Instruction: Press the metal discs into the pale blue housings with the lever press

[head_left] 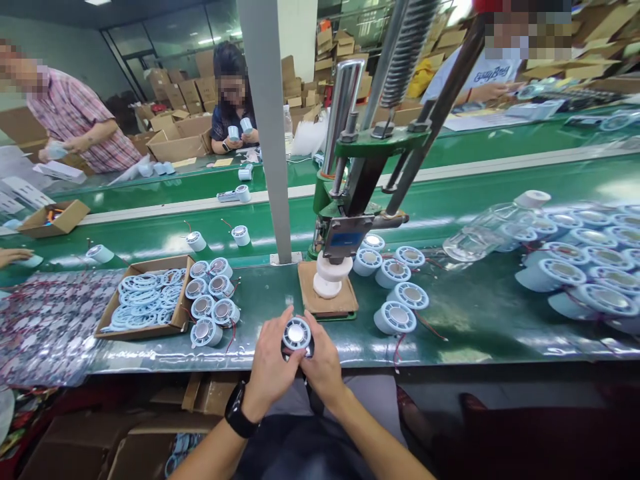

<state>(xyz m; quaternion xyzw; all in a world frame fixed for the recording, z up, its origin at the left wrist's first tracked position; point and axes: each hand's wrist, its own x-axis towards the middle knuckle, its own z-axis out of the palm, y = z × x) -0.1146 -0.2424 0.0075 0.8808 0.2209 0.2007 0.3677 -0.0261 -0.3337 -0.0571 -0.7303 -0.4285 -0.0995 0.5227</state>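
Both hands hold one light-blue round part point(297, 333) with a silver disc at its centre, just over the table's front edge. My left hand point(271, 360), with a black watch on its wrist, wraps the part's left side. My right hand point(323, 360) closes round its right side. Just beyond them stands a green hand press point(347, 233); its white round head point(330, 275) is over a brown pad point(345, 300). Similar blue parts stand to the press's right point(395, 317) and to the left of my hands point(206, 331).
A cardboard box point(186, 293) of blue rings sits left, beside a plastic-covered stack point(45, 327). A grey post point(273, 133) rises behind the table. At right are a clear bottle point(475, 233) and many blue parts point(565, 270). People work across the green conveyor point(150, 247).
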